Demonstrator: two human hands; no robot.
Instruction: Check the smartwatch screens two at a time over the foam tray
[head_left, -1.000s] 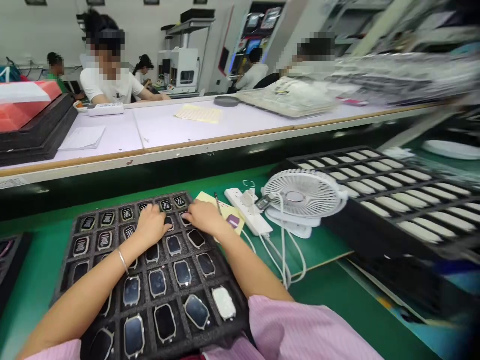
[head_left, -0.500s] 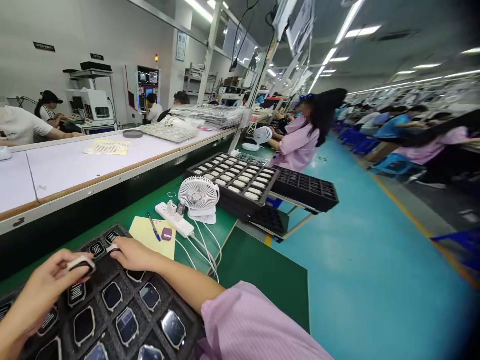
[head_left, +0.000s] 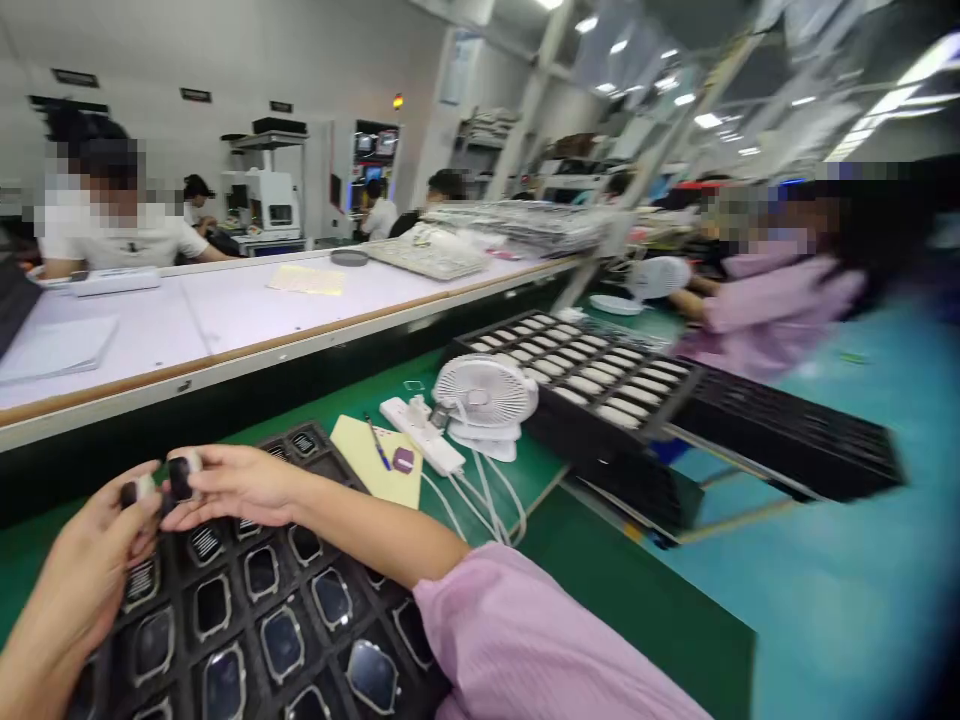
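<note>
My left hand (head_left: 97, 560) is closed on a small white-and-black watch part (head_left: 139, 489), pinched by thumb and fingers. Close beside it, my right hand (head_left: 236, 485) pinches a second watch part (head_left: 181, 480) with a dark face and pale edge. The two parts nearly meet; blur hides whether they touch. Both hands are above the far left of a black foam tray (head_left: 315, 635). Square-faced watch cases (head_left: 283, 643) fill many of its pockets, some dark and glossy, others with white printed lines. My right forearm crosses over the tray's far part.
Right of the tray lie yellow paper (head_left: 397, 488) with a pen (head_left: 379, 445) and purple piece (head_left: 403, 460), a power strip (head_left: 424, 436) with cables, and a white fan (head_left: 487, 390). Beyond stands a tray of white pieces (head_left: 559, 355). Co-workers sit across the bench (head_left: 247, 318) and at right.
My right hand has lifted a watch part out of the tray and brought it left, beside the part in my left hand. The camera view has turned left.
</note>
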